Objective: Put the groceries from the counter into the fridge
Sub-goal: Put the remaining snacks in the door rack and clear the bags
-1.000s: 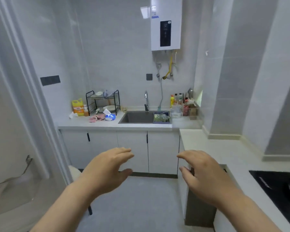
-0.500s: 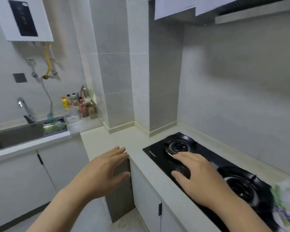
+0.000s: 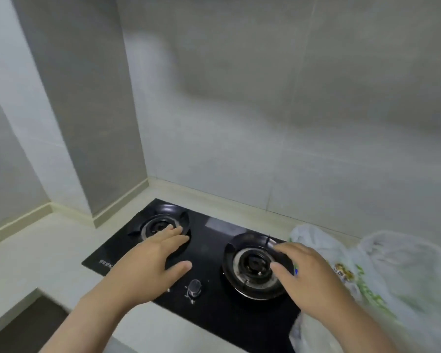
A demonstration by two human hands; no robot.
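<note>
While the grocery bags (image 3: 397, 266) are sitting just right of the hob (image 3: 214, 253), the task is looking barely begun: left hand (image 3: 148, 261) and right hand (image 3: 308, 278) are hovering over the hob, fingers spread, holding nothing; no fridge is showing.

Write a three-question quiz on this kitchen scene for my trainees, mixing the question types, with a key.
1. True or false: a pot stands on the black hob.
2. The plastic bags lie: A) left of the hob, B) at its right end, C) on its left burner.
3. Short answer: what do the left hand and right hand hold?
Key: 1 false; 2 B; 3 nothing, both are open above the hob.
</note>
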